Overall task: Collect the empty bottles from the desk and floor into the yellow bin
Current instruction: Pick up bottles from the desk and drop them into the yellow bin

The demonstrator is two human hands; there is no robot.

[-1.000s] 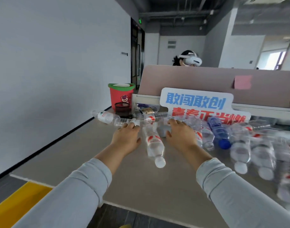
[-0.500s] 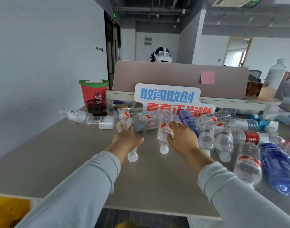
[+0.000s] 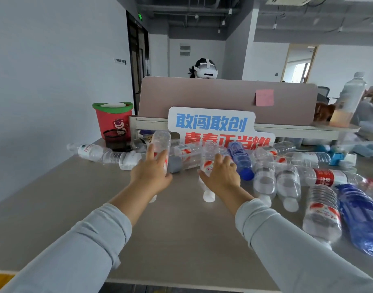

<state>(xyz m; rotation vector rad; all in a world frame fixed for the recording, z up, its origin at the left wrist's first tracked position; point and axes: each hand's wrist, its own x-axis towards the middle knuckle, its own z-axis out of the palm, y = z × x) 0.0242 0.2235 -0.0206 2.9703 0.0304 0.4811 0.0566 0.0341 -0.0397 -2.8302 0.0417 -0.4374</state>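
Note:
Several empty clear and blue plastic bottles lie along the far and right part of the grey desk [image 3: 54, 204]. My left hand [image 3: 150, 173] grips a clear red-labelled bottle [image 3: 161, 140], tilted up with its base raised and its cap end hidden below my wrist. My right hand [image 3: 220, 176] grips a second clear red-labelled bottle [image 3: 207, 157], its white cap [image 3: 209, 196] pointing toward me. A blue bottle [image 3: 240, 159] lies just right of that hand. A yellow strip [image 3: 0, 282] shows at the bottom left corner.
A red cup with a green rim [image 3: 112, 119] and a black mesh holder [image 3: 114, 138] stand at the back left. A blue-and-red lettered sign [image 3: 213, 123] leans on the pink partition [image 3: 223, 96]. A person wearing a headset [image 3: 204, 69] sits behind it.
Both hands have closed around bottles and lifted them off the pile; the left bottle now tilts up. The camera view has shifted slightly right.

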